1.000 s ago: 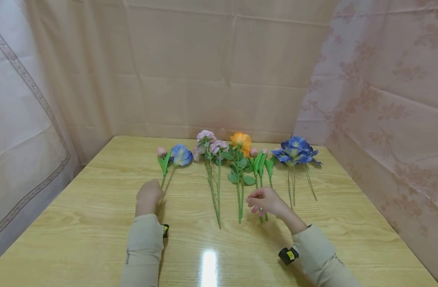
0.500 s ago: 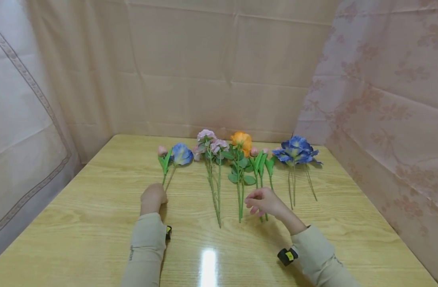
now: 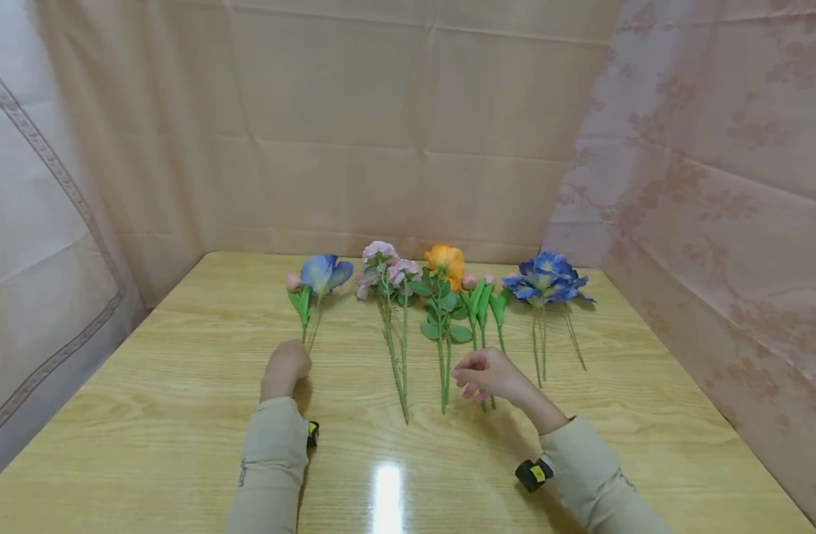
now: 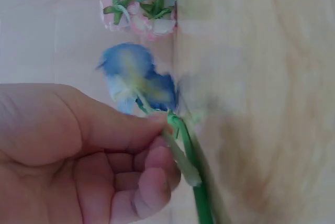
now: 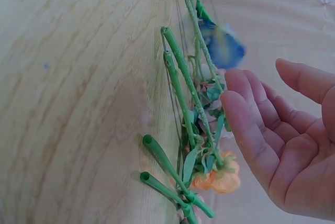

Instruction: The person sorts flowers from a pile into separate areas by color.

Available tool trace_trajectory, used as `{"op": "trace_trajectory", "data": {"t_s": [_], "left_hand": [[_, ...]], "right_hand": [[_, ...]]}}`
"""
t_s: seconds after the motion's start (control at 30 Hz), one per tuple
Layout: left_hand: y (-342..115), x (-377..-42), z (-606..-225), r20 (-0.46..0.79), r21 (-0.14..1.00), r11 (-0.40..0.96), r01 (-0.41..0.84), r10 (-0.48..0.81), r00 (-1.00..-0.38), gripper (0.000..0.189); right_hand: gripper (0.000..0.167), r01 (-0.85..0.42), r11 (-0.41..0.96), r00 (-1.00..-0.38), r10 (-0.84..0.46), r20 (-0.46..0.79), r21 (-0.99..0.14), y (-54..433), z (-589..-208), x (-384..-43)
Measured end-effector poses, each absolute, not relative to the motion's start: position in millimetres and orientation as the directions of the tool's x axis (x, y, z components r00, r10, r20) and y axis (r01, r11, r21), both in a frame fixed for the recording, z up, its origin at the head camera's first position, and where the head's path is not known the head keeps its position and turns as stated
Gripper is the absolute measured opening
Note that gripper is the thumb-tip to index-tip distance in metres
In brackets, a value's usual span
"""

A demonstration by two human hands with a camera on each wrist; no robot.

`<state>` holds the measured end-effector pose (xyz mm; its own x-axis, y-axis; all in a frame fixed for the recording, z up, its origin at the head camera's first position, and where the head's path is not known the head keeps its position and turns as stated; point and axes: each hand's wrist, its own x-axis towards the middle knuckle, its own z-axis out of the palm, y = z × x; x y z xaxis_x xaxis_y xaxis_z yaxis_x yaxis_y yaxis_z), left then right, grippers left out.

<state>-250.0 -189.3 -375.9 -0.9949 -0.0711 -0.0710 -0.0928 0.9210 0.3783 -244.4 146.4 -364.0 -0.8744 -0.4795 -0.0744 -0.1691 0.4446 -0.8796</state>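
My left hand pinches the stem of a blue flower between thumb and fingers, as the left wrist view shows. The bloom is blurred there, and a thicker green stem runs just behind it. That green stem appears to belong to the pink tulip beside the blue flower. My right hand hovers over the stems of several pink tulips. Its fingers are loosely bent and hold nothing; in the right wrist view, the palm shows with thumb and fingers apart.
Pale purple flowers and orange flowers lie mid-table, their stems pointing toward me. Dark blue flowers lie at the right. Behind the wooden table hangs a beige curtain, with patterned cloth at the right.
The blue flower's bloom has shifted left and slightly up, rising partly over the pink tulip. My left hand has moved slightly right; the right hand has stayed nearly in place.
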Motion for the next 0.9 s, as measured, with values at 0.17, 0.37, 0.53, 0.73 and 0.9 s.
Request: {"op": "trace_trajectory", "data": {"t_s": [0.17,0.37,0.53,0.73,0.9], "left_hand": [[-192,-248,-372,-0.039,0.430,0.896,-0.108,-0.101,-0.994,0.012],[-192,-250,-365,-0.019,0.462,0.880,-0.109,-0.112,-0.993,0.011],[-186,-249,-359,0.049,0.532,0.846,-0.045,-0.083,-0.995,0.020],[-171,-246,-349,0.006,0.777,0.629,-0.018,-0.036,-0.999,0.013],[-154,-244,-343,0.038,0.841,0.539,0.045,0.024,-0.999,0.008]], "right_hand": [[0.029,-0.175,0.443,-0.871,-0.486,-0.071,-0.880,147,-369,-247],[0.030,-0.173,0.438,-0.871,-0.487,-0.071,-0.882,146,-370,-248],[0.028,-0.172,0.412,-0.867,-0.495,-0.061,-0.895,146,-371,-247],[0.026,-0.203,0.372,-0.862,-0.507,-0.015,-0.906,143,-372,-245],[0.027,-0.226,0.347,-0.866,-0.500,0.025,-0.910,137,-371,-240]]}}
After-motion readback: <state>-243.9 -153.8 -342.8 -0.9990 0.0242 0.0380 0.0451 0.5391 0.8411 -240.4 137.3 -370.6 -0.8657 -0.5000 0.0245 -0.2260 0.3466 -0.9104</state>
